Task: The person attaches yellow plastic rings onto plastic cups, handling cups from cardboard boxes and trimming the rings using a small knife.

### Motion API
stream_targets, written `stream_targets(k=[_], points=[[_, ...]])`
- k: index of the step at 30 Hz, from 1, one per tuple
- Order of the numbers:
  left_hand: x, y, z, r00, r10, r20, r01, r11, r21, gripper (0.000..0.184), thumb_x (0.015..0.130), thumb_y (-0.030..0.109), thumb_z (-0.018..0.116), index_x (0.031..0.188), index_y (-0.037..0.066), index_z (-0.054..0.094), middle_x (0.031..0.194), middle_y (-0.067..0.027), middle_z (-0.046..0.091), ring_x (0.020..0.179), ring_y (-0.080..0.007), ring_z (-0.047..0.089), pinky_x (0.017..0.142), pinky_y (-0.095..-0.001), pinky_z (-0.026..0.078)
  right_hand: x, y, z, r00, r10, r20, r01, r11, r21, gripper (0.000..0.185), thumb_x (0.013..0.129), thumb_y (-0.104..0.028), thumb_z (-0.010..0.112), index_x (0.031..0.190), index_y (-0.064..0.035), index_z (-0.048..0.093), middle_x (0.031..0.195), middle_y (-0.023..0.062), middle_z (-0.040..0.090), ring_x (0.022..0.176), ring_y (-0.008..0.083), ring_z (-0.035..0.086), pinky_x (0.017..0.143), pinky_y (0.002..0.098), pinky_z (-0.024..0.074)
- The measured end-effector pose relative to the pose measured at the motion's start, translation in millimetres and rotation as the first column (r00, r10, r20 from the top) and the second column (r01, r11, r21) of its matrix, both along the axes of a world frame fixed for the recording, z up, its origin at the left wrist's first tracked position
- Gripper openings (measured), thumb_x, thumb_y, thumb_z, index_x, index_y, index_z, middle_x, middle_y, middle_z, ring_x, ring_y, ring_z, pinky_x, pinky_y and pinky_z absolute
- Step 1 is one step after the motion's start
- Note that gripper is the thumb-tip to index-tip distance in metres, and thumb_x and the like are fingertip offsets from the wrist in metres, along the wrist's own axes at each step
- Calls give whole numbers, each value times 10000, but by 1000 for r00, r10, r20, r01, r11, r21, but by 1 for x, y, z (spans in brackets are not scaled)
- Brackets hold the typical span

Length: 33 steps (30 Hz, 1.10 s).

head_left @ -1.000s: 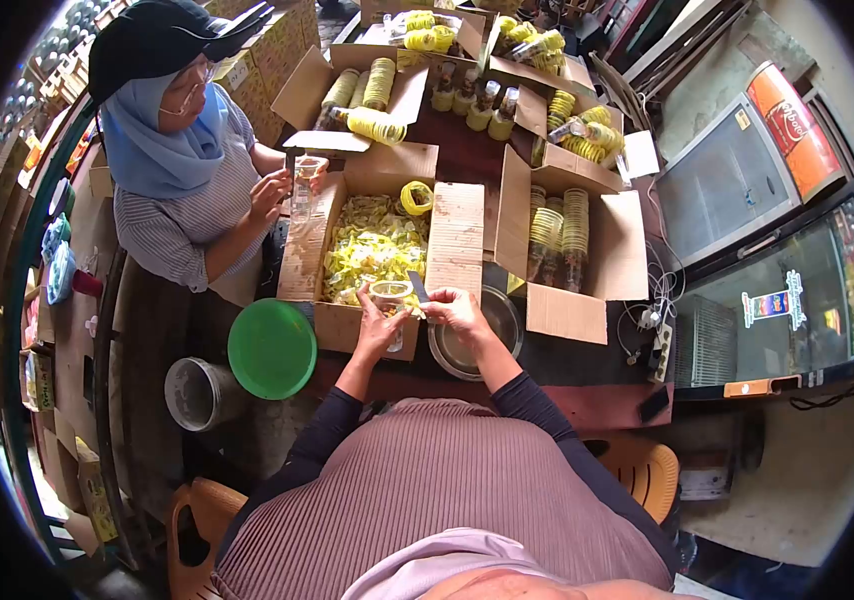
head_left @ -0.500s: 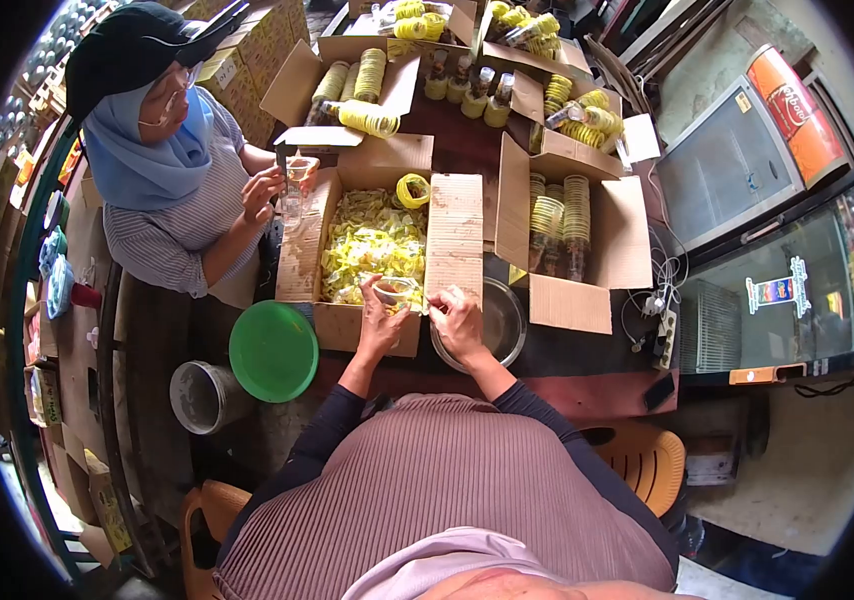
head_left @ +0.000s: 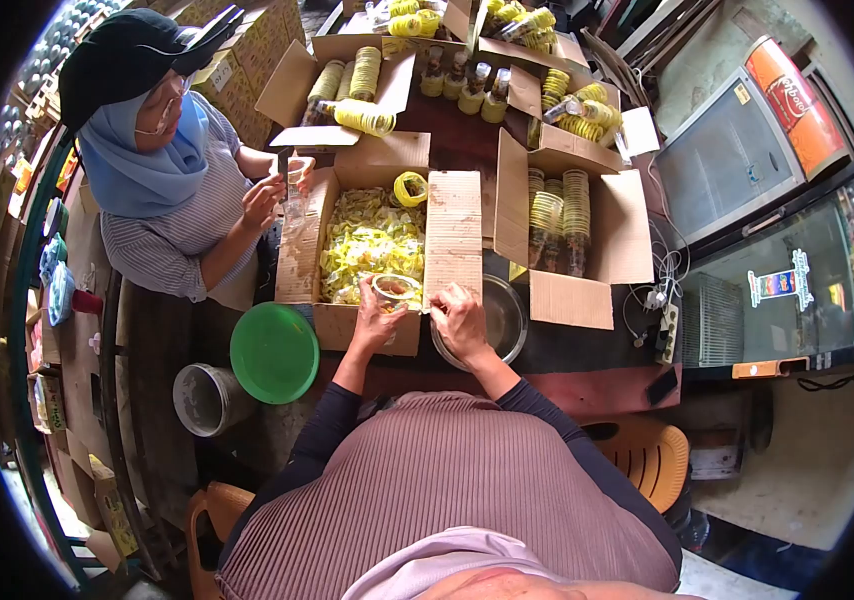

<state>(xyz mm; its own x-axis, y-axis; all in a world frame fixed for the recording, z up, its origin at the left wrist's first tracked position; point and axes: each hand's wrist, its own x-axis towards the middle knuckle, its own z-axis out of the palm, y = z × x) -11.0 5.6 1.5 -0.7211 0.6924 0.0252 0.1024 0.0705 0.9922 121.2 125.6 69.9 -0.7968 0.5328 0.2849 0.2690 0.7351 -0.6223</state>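
**One cup in hand, banded stacks already boxed**

The person's left hand has a grip curled around the side of a clear cup, which it holds mouth up over the near edge of the scrap carton. The right hand is just beside it, partly over the metal bowl; its fingers are bent inward, but how tightly they close, and on what, cannot be told.

Much looks done, judging by the cartons on the desk. Yellow-edged cup stacks stand in the right-hand carton, and more stacks fill the far left one. The scrap carton is heaped with loose yellow pieces, a yellow roll lying on top near its far corner.

Two cups seem unfinished: the one in the left hand, outside any stack, and another cup held by a co-worker across the scrap carton's left flap. How many others remain cannot be seen.
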Motion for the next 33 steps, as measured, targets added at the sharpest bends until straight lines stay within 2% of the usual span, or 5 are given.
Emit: stream_targets(k=[8, 13, 22, 27, 33], points=[[1, -4, 3, 991, -53, 124, 49, 998, 39, 579, 797, 27, 705, 1221, 71, 313, 1071, -79, 590, 950, -145, 589, 785, -280, 507, -9, 2, -11, 1000, -23, 1, 23, 1000, -10, 85, 755, -89, 662, 826, -49, 637, 831, 105, 598, 812, 298, 618, 708, 398, 506], [2, -9, 14, 876, -143, 462, 88, 986, 138, 539, 826, 8, 673, 1226, 75, 318, 1110, -90, 586, 985, -165, 596, 791, -300, 516, -9, -3, -3, 1000, -23, 8, 24, 992, -121, 84, 760, -106, 659, 820, -51, 638, 838, 105, 601, 822, 296, 618, 710, 402, 504], [14, -4, 13, 933, -266, 243, 242, 962, 125, 582, 801, 45, 710, 1255, 70, 347, 1141, -82, 562, 1008, -160, 586, 827, -301, 523, -12, 4, -17, 995, -93, 40, 94, 995, -16, 103, 760, -129, 669, 822, -48, 653, 835, 108, 622, 806, 292, 630, 704, 392, 513], [8, -2, 24, 929, -242, 281, 189, 961, 203, 652, 781, 28, 726, 1275, 77, 303, 1144, -91, 544, 1023, -168, 585, 860, -302, 516, -5, 18, -18, 982, -182, -49, 148, 906, -396, 148, 753, -75, 693, 865, 20, 685, 828, 142, 686, 735, 213, 680, 676, 295, 538], [4, -3, 19, 988, -133, -83, 140, 985, 96, 670, 753, 25, 752, 1243, 83, 299, 1083, -96, 535, 1024, -200, 557, 905, -334, 484, 16, 1, 5, 976, -139, -166, 98, 966, -237, 83, 762, -58, 680, 827, -6, 680, 778, 103, 629, 676, 232, 640, 622, 322, 518]])
